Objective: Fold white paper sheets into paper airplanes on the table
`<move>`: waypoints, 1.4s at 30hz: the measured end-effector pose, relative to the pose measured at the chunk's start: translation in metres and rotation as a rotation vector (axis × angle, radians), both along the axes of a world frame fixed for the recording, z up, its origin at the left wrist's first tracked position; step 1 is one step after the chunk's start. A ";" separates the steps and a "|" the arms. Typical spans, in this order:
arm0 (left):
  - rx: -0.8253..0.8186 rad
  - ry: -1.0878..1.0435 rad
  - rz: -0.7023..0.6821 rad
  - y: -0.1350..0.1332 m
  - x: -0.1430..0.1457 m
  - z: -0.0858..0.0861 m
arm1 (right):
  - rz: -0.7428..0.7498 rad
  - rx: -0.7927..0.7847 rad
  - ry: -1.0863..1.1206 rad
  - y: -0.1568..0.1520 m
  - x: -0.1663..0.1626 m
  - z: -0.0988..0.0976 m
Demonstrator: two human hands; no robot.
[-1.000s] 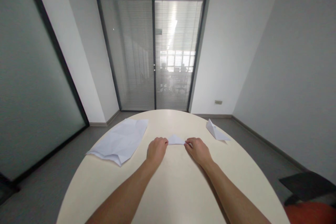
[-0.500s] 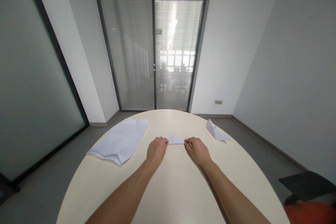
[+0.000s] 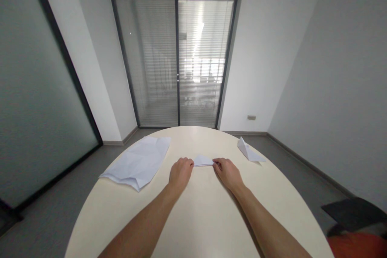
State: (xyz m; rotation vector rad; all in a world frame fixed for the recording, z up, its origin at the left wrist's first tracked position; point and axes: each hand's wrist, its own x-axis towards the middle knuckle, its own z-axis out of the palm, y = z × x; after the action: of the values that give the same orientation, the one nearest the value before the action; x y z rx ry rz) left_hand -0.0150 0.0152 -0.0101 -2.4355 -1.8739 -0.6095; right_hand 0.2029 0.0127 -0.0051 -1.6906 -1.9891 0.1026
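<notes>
Between my hands lies a small piece of folded white paper [image 3: 202,161], roughly triangular, with its straight folded edge toward me. My left hand [image 3: 181,170] pinches its left corner, fingers curled. At the right corner my right hand [image 3: 227,172] grips the paper between thumb and fingertips. Both hands rest low over the table, and the paper's ends are hidden under the fingers.
On the left of the pale round table [image 3: 205,217] lie creased white paper sheets [image 3: 142,161]. A folded paper shape [image 3: 248,152] stands at the right edge. A black and red chair [image 3: 356,225] is at lower right. Glass doors [image 3: 178,60] are beyond.
My right hand has shifted very slightly to the right along the paper. My left hand, the sheets and the folded shape look the same.
</notes>
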 end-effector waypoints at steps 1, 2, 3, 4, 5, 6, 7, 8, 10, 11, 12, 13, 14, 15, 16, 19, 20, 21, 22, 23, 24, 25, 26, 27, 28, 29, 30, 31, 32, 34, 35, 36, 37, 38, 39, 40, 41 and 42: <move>-0.008 0.000 0.002 0.000 0.000 0.001 | 0.000 0.001 0.002 -0.001 0.000 0.001; -0.016 0.000 0.004 -0.001 0.000 0.001 | 0.000 0.003 0.005 -0.001 -0.001 0.002; -0.020 0.001 0.006 -0.001 0.000 0.002 | -0.001 0.005 0.007 -0.002 -0.001 0.003; -0.021 0.002 0.007 -0.001 0.001 0.002 | -0.001 0.006 0.010 -0.002 -0.001 0.004; -0.019 0.003 0.007 -0.002 0.001 0.002 | 0.000 0.007 0.014 -0.003 -0.001 0.005; -0.014 0.003 0.006 -0.002 0.001 0.002 | -0.001 0.010 0.017 -0.003 -0.001 0.005; -0.006 0.002 0.003 -0.002 0.001 0.002 | -0.001 0.015 0.021 -0.003 -0.001 0.006; 0.003 0.000 0.001 -0.003 0.001 0.002 | -0.001 0.021 0.024 -0.003 -0.001 0.006; 0.018 -0.008 -0.003 -0.003 0.001 0.002 | 0.002 0.036 0.026 -0.003 -0.001 0.007; 0.021 -0.011 -0.004 -0.003 0.001 0.001 | 0.005 0.044 0.026 -0.003 -0.001 0.007; 0.021 -0.014 -0.005 -0.003 0.001 0.001 | 0.008 0.051 0.026 -0.003 -0.001 0.007; 0.017 -0.016 -0.005 -0.003 0.000 0.002 | 0.010 0.057 0.026 -0.003 -0.001 0.006; 0.012 -0.017 -0.005 -0.003 0.000 0.002 | 0.013 0.062 0.027 -0.002 -0.001 0.006; 0.005 -0.019 -0.005 -0.004 0.000 0.003 | 0.016 0.069 0.029 -0.002 -0.001 0.006; 0.000 -0.023 -0.005 -0.004 0.000 0.003 | 0.022 0.076 0.032 -0.002 -0.001 0.006; -0.013 -0.042 -0.004 -0.005 0.000 0.006 | 0.038 0.101 0.043 -0.001 0.000 0.005; -0.018 -0.051 -0.001 -0.005 0.000 0.007 | 0.043 0.108 0.049 0.000 0.001 0.004; -0.025 -0.061 0.003 -0.006 0.001 0.007 | 0.046 0.116 0.055 0.000 0.001 0.004; -0.034 -0.070 0.008 -0.006 0.001 0.007 | 0.049 0.124 0.061 0.001 0.001 0.004; -0.044 -0.078 0.011 -0.006 0.002 0.008 | 0.052 0.134 0.069 0.001 0.002 0.003; -0.052 -0.084 0.011 -0.006 0.002 0.007 | 0.054 0.146 0.078 0.002 0.002 0.003; -0.057 -0.090 0.009 -0.006 0.002 0.007 | 0.055 0.158 0.088 0.002 0.002 0.003; -0.057 -0.097 0.005 -0.006 0.003 0.006 | 0.057 0.172 0.099 0.002 0.002 0.003; -0.054 -0.107 -0.004 -0.005 0.003 0.006 | 0.061 0.186 0.110 0.003 0.002 0.003; -0.051 -0.122 -0.018 -0.005 0.004 0.005 | 0.065 0.202 0.121 0.003 0.002 0.002; -0.049 -0.140 -0.037 -0.005 0.004 0.004 | 0.070 0.218 0.130 0.004 0.002 0.002; -0.048 -0.162 -0.063 -0.006 0.004 0.004 | 0.075 0.231 0.136 0.004 0.002 0.002; -0.049 -0.184 -0.093 -0.006 0.005 0.004 | 0.079 0.242 0.141 0.005 0.002 0.001; -0.052 -0.204 -0.123 -0.007 0.005 0.004 | 0.081 0.250 0.143 0.006 0.002 0.001; -0.056 -0.234 -0.171 -0.008 0.006 0.004 | 0.087 0.257 0.143 0.007 0.003 0.000; -0.055 -0.242 -0.186 -0.009 0.006 0.004 | 0.091 0.258 0.142 0.007 0.003 -0.001; -0.053 -0.245 -0.194 -0.009 0.007 0.004 | 0.096 0.258 0.142 0.007 0.003 -0.001; -0.049 -0.246 -0.198 -0.009 0.007 0.004 | 0.101 0.257 0.144 0.007 0.003 -0.001; -0.045 -0.245 -0.197 -0.010 0.007 0.004 | 0.109 0.255 0.145 0.007 0.003 -0.001; -0.042 -0.243 -0.193 -0.009 0.007 0.003 | 0.116 0.254 0.148 0.006 0.003 0.000; -0.040 -0.241 -0.186 -0.009 0.007 0.003 | 0.120 0.254 0.153 0.005 0.003 0.000; -0.037 -0.240 -0.178 -0.009 0.007 0.002 | 0.120 0.254 0.160 0.005 0.002 0.000; -0.032 -0.240 -0.172 -0.009 0.006 0.002 | 0.116 0.254 0.170 0.004 0.002 0.001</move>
State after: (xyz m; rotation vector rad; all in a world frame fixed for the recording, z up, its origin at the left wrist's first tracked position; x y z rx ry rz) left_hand -0.0087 0.0067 -0.0083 -2.6694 -1.7700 -0.9250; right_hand 0.2045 0.0170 -0.0043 -1.3622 -1.8843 0.0315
